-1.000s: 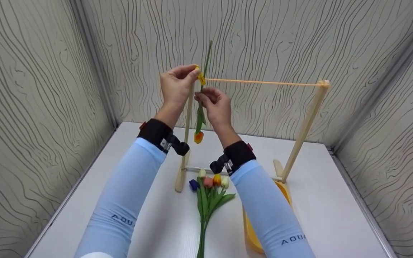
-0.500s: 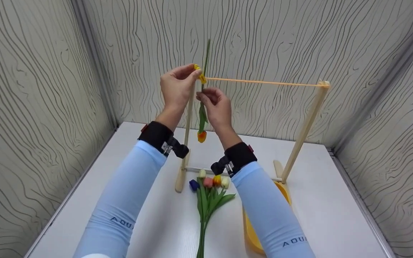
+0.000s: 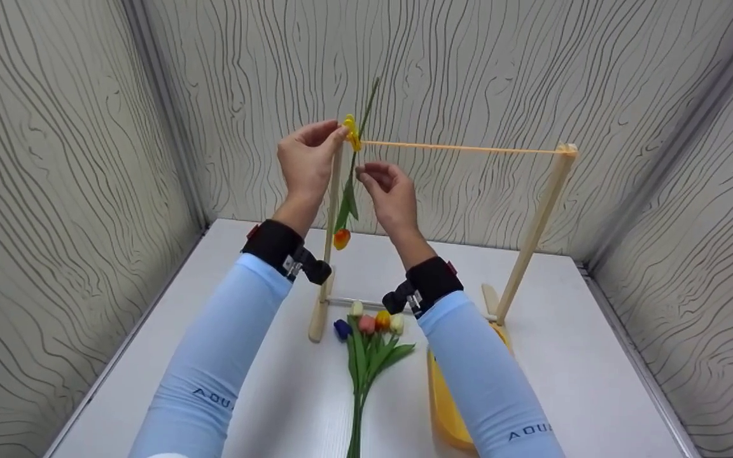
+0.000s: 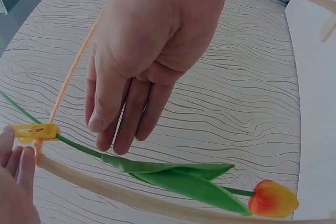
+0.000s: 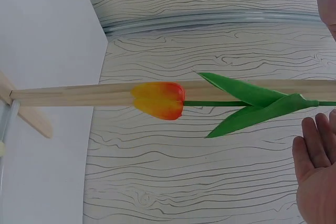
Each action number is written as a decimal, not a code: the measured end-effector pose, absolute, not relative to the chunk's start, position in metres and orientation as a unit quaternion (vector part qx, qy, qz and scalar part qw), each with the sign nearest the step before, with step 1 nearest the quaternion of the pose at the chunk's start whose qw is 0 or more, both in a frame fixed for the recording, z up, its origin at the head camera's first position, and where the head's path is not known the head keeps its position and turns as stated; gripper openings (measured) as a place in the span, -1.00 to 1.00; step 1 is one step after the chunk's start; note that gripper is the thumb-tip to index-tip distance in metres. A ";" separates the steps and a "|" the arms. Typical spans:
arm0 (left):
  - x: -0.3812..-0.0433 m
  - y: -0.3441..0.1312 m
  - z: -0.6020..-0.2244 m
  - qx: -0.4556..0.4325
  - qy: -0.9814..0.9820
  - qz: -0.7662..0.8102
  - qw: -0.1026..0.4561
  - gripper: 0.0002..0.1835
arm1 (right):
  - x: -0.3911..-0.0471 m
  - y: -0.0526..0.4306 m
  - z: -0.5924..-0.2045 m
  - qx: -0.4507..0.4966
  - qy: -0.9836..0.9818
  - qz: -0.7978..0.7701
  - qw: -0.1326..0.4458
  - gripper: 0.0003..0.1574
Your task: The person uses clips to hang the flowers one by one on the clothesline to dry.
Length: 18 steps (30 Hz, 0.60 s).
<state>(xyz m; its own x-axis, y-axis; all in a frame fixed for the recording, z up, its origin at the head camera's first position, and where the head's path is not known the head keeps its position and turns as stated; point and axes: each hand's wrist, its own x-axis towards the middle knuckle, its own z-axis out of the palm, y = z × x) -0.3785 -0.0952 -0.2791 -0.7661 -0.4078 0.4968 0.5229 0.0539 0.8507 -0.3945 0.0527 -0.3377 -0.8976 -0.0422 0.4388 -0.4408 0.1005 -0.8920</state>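
Observation:
An orange-yellow artificial tulip [image 3: 341,239] hangs head down, its green stem caught in a yellow clothespin [image 3: 352,132] at the left end of an orange cord [image 3: 455,147]. My left hand [image 3: 308,159] is at the clothespin's handles, the thumb tip touching or almost touching them. Its fingers [image 4: 26,167] look straight in the left wrist view, just below the clothespin. Beside the stem, my right hand [image 3: 394,197] is held apart from it with nothing in its fingers; the left wrist view shows them extended. The tulip's leaves [image 5: 257,106] show fully in the right wrist view.
A wooden frame with a left post [image 3: 330,216] and right post [image 3: 535,235] carries the cord. Several artificial tulips [image 3: 366,324] lie bunched on the white table [image 3: 277,394]. A yellow basket [image 3: 439,407] sits partly beneath the right forearm. Patterned panels enclose the table.
My right hand has let go of the stem and moved slightly right. The tulip's head has swung left. My left hand has drawn back a little, baring more of the clothespin.

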 end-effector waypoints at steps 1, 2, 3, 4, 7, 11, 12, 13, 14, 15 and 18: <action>-0.377 -0.096 -0.280 -0.046 -0.643 -0.685 0.339 -0.73 | -0.394 0.055 -0.338 0.166 -0.727 0.648 0.154 -0.69; -0.376 -0.097 -0.281 -0.047 -0.644 -0.684 0.340 -0.73 | -0.393 0.057 -0.339 0.166 -0.729 0.645 0.157 -0.70; -0.375 -0.098 -0.281 -0.047 -0.646 -0.682 0.341 -0.73 | -0.392 0.060 -0.340 0.168 -0.731 0.641 0.160 -0.71; -0.374 -0.098 -0.282 -0.049 -0.647 -0.679 0.343 -0.73 | -0.392 0.063 -0.340 0.172 -0.733 0.638 0.162 -0.71; -0.371 -0.100 -0.286 -0.055 -0.655 -0.669 0.347 -0.75 | -0.391 0.075 -0.343 0.182 -0.739 0.625 0.174 -0.71; -0.367 -0.102 -0.291 -0.067 -0.672 -0.647 0.354 -0.75 | -0.387 0.097 -0.348 0.189 -0.762 0.589 0.192 -0.70; -0.365 -0.103 -0.292 -0.071 -0.676 -0.641 0.355 -0.75 | -0.385 0.103 -0.349 0.191 -0.770 0.576 0.196 -0.67; -0.364 -0.104 -0.294 -0.075 -0.683 -0.632 0.358 -0.74 | -0.382 0.110 -0.350 0.192 -0.780 0.561 0.199 -0.66; -0.362 -0.105 -0.296 -0.080 -0.692 -0.620 0.361 -0.73 | -0.380 0.116 -0.351 0.196 -0.789 0.546 0.202 -0.63; -0.359 -0.106 -0.297 -0.087 -0.702 -0.605 0.366 -0.72 | -0.377 0.123 -0.352 0.199 -0.797 0.532 0.205 -0.59; -0.352 -0.112 -0.305 -0.117 -0.737 -0.543 0.386 -0.63 | -0.367 0.145 -0.356 0.210 -0.822 0.485 0.213 -0.50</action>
<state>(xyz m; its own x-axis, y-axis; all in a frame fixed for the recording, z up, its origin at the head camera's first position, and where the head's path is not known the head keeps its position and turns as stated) -0.3516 -0.1117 -0.3047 -0.6748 -0.2471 0.6954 0.5911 0.3832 0.7098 -0.3672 0.1448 -0.3560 -0.8209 -0.1378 0.5542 -0.5517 0.4422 -0.7072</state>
